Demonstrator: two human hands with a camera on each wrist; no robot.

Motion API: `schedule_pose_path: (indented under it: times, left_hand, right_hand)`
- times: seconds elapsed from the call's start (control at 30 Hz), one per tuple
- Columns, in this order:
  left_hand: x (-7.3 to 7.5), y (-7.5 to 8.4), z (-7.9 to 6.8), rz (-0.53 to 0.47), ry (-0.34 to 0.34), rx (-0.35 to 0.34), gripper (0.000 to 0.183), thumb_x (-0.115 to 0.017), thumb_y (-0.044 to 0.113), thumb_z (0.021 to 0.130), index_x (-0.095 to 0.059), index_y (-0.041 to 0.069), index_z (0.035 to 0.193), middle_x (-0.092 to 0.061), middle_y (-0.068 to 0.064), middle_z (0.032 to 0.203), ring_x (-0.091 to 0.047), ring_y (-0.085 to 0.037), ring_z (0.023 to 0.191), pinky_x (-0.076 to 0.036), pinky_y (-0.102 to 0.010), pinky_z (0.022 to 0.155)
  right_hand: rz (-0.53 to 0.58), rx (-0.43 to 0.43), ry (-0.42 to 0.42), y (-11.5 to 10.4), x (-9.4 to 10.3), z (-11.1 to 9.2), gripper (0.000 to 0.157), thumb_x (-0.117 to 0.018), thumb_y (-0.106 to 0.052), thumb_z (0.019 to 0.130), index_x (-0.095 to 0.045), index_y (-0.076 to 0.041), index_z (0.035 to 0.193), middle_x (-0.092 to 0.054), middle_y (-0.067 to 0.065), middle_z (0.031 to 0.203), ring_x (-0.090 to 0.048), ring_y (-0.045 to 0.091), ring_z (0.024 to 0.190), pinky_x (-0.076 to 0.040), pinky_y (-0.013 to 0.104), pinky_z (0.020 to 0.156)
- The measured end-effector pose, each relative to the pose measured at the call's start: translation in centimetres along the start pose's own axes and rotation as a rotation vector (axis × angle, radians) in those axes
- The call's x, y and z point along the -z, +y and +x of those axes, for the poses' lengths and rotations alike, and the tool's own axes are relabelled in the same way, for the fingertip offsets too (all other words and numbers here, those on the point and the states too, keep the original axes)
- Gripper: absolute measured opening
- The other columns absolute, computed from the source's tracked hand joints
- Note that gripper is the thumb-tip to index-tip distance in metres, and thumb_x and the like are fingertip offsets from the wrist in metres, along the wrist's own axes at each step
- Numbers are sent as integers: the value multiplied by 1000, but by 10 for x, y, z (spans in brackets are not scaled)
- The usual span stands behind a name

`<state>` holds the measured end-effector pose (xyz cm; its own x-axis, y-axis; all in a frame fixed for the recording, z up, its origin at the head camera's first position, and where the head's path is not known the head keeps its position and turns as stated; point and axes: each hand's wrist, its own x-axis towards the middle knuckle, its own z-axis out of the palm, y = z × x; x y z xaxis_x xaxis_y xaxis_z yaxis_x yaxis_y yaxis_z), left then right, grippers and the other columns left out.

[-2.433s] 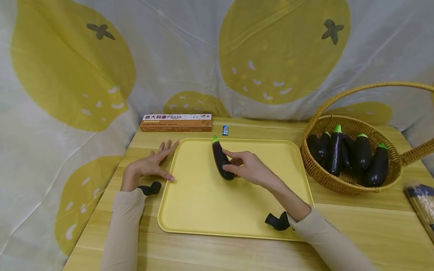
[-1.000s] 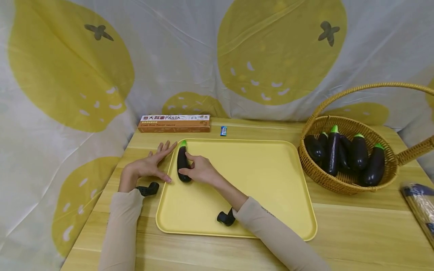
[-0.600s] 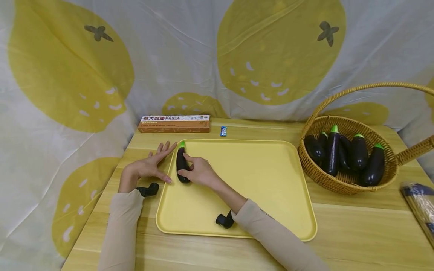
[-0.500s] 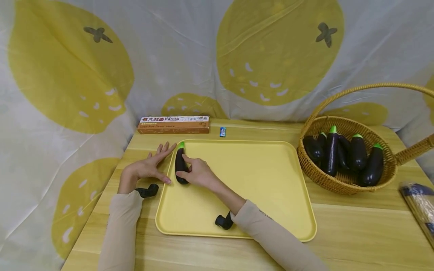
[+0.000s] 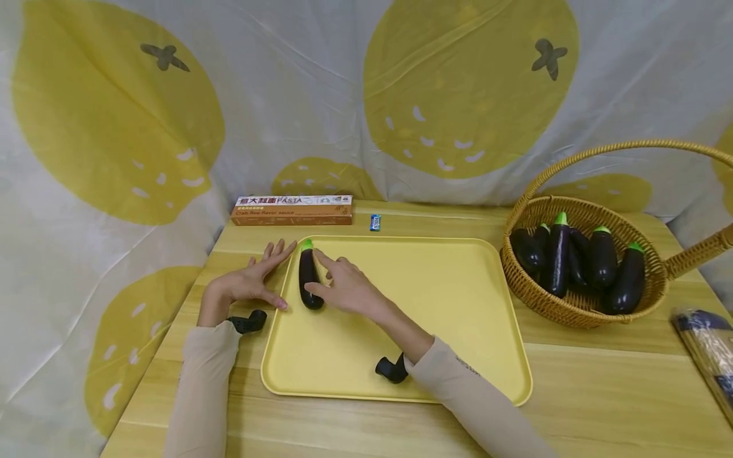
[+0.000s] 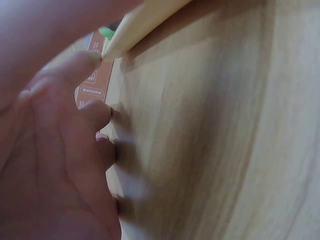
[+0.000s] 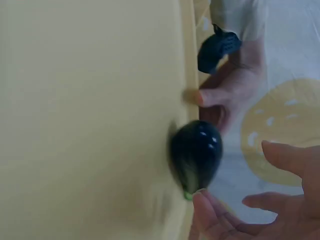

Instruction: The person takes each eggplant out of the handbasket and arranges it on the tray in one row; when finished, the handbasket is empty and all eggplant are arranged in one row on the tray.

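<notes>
Right hand [image 5: 346, 286] has loosened its pinch since a moment ago, thumb and fingers now spread beside the eggplant [image 5: 307, 275], which lies just inside the tray [image 5: 446, 305]'s left edge. Left hand [image 5: 247, 283] still sits splayed at that rim, pasta box [image 5: 292, 211] unmoved behind.

Left sleeve [image 5: 200, 388]: long, beige, soft cloth, lightly creased along the forearm, ending at the wrist. Right sleeve [image 5: 481, 407]: long, matching beige, with a short line of small dark lettering [image 5: 468, 365] toward the wrist end, too small to read. Left wrist camera [image 5: 252, 322]: black, compact, bent like a pipe elbow, blunt rounded end; textured surface near the wrist, bluish-black in the right wrist view. Right wrist camera [image 5: 392, 369]: black, matching elbow shape, blunt rounded end. Left hand [image 5: 246, 284] and right hand [image 5: 350, 289]: bare, ungloved.
</notes>
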<state>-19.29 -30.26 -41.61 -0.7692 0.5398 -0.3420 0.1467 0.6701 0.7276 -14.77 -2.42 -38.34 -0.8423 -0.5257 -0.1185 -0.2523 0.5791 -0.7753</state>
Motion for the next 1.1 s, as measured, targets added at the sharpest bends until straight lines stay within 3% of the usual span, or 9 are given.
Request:
schedule_pose_path:
  times: [0.17, 0.37, 0.43, 0.53, 0.67, 0.8, 0.9, 1.0, 1.1]
  left_hand:
    - [0, 0, 1, 17, 6, -6, 132, -93, 31, 75, 0, 17, 168, 25, -23, 169, 32, -46, 153, 20, -76, 117]
    - [-1, -3, -1, 1, 8, -13, 133, -93, 30, 75, 1, 18, 168, 26, -22, 169, 33, -44, 153, 22, -74, 117]
    - [-1, -2, -1, -6, 7, -11, 134, -93, 29, 75, 1, 19, 168, 27, -21, 169, 34, -44, 153, 23, -74, 117]
    - [-1, -2, -1, -7, 6, -11, 134, -94, 29, 74, 1, 19, 168, 27, -21, 169, 34, -43, 153, 23, -73, 117]
    - [-1, -3, 0, -8, 4, -16, 134, -94, 28, 74, 1, 18, 168, 27, -21, 169, 34, -44, 153, 23, -74, 116]
    - [-2, -3, 0, -28, 2, -29, 132, -93, 27, 75, 0, 17, 168, 28, -21, 169, 35, -44, 152, 24, -74, 116]
    - [-2, -3, -1, -43, 2, -37, 131, -93, 27, 76, 0, 16, 168, 29, -21, 168, 36, -43, 152, 25, -73, 116]
    - [-2, -3, -1, -46, 4, -41, 131, -93, 27, 76, 1, 16, 168, 29, -22, 168, 35, -44, 152, 25, -74, 115]
    - [-3, -4, 0, -34, 6, -34, 131, -92, 28, 77, 0, 18, 168, 28, -21, 169, 35, -44, 152, 24, -74, 116]
  right_hand:
    - [-7, 75, 43, 13, 58, -34, 71, -59, -37, 105, -27, -17, 165, -59, 21, 137, -64, 29, 119, -58, 41, 95]
    - [5, 54, 113, 42, 135, -98, 60, -59, -35, 106, -39, -22, 161, -61, 12, 142, -64, 27, 123, -56, 46, 98]
    - [-30, 37, 145, 55, 155, -122, 56, -57, -35, 107, -41, -24, 160, -62, 9, 142, -64, 24, 123, -56, 43, 96]
    - [-68, 22, 206, 76, 178, -155, 53, -56, -32, 108, -42, -29, 159, -64, 5, 140, -63, 12, 118, -55, 30, 90]
    - [-75, 9, 307, 109, 195, -188, 54, -59, -22, 107, -43, -31, 158, -61, -10, 138, -59, -6, 111, -51, 11, 83]
    - [-68, -32, 412, 138, 204, -207, 58, -61, -17, 106, -42, -27, 160, -57, -25, 132, -55, -14, 108, -46, 4, 81]
    - [-59, -95, 484, 153, 205, -216, 60, -61, -20, 105, -39, -25, 161, -56, -30, 126, -53, -18, 106, -43, 1, 81]
    - [-64, -164, 543, 166, 205, -222, 63, -62, -25, 105, -36, -25, 163, -53, -31, 123, -50, -20, 103, -42, 1, 78]
    - [-81, -233, 572, 177, 205, -224, 66, -61, -31, 106, -32, -23, 164, -54, -17, 128, -45, -21, 100, -42, 5, 72]
